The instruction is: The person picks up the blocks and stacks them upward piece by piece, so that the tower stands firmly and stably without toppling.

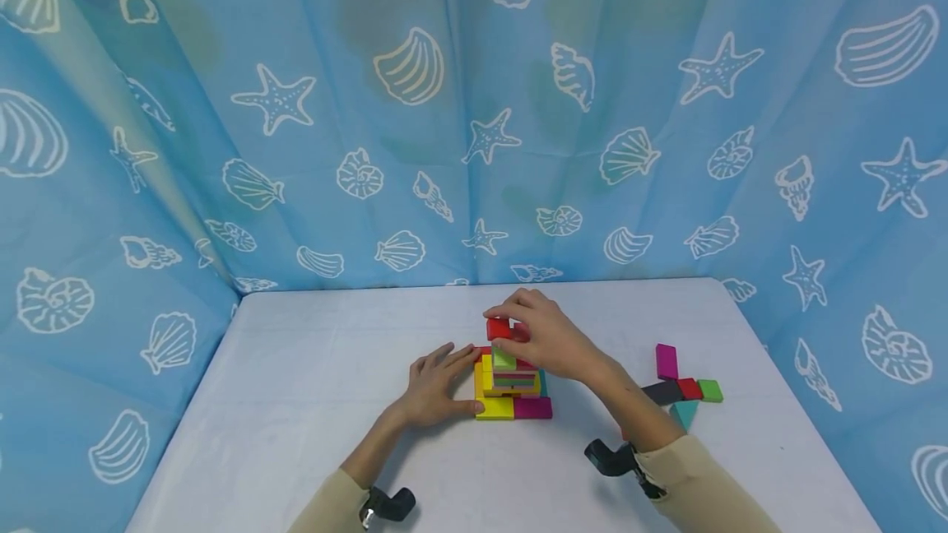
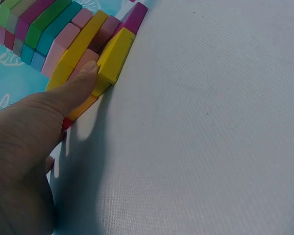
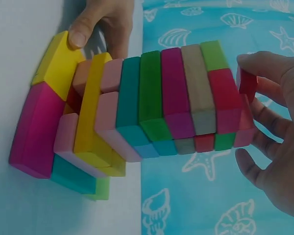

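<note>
A tower of coloured blocks (image 3: 152,103) rises in layers from a wide base, where a yellow block (image 1: 494,409) and a magenta block (image 1: 533,408) lie side by side at the front. Beside the base on the left is my left hand (image 1: 433,391), fingers extended; its thumb (image 2: 83,85) touches the yellow block. At the tower's top my right hand (image 1: 551,337) pinches a small red block (image 3: 247,84). That block sits at the top layer, over a light green block (image 3: 213,55) and a red one (image 3: 224,98). Whether it rests fully there, I cannot tell.
On the white table (image 1: 311,377), to the right of the tower, lie loose blocks: a magenta one (image 1: 666,361), a black one (image 1: 662,392), a red one (image 1: 690,389), a green one (image 1: 710,391) and a teal triangle (image 1: 685,413). A blue shell-print curtain (image 1: 459,212) hangs behind.
</note>
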A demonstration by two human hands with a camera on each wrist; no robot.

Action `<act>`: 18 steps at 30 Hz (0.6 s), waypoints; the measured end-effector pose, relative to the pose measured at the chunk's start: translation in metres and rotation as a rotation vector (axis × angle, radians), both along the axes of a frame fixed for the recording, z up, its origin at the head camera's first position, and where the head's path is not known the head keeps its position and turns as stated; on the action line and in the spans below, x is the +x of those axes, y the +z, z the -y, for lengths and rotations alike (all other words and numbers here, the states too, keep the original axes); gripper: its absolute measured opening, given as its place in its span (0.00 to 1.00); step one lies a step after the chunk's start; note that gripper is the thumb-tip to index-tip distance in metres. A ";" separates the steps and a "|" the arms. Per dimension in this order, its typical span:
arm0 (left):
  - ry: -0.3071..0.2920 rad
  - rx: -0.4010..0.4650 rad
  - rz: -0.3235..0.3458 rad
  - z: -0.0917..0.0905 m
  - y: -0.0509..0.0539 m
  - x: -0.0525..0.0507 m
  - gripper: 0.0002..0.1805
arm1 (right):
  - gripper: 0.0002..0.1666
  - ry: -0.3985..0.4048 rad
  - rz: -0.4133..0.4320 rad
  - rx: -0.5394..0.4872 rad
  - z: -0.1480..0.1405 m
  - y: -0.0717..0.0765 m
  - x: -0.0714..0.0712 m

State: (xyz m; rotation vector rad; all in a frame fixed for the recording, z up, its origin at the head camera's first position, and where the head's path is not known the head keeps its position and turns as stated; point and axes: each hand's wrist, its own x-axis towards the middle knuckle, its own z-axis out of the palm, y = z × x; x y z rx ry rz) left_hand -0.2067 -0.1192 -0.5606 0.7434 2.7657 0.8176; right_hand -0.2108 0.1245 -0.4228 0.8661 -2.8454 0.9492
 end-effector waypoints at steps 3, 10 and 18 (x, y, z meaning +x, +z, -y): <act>-0.005 0.000 -0.002 -0.001 0.001 0.001 0.50 | 0.31 -0.018 -0.002 0.023 0.001 -0.003 -0.001; -0.010 -0.002 -0.004 -0.001 0.002 0.001 0.50 | 0.31 -0.027 0.015 0.045 -0.001 -0.007 -0.002; -0.002 -0.010 0.000 0.000 0.002 0.002 0.50 | 0.32 -0.025 0.030 0.042 -0.003 -0.009 -0.003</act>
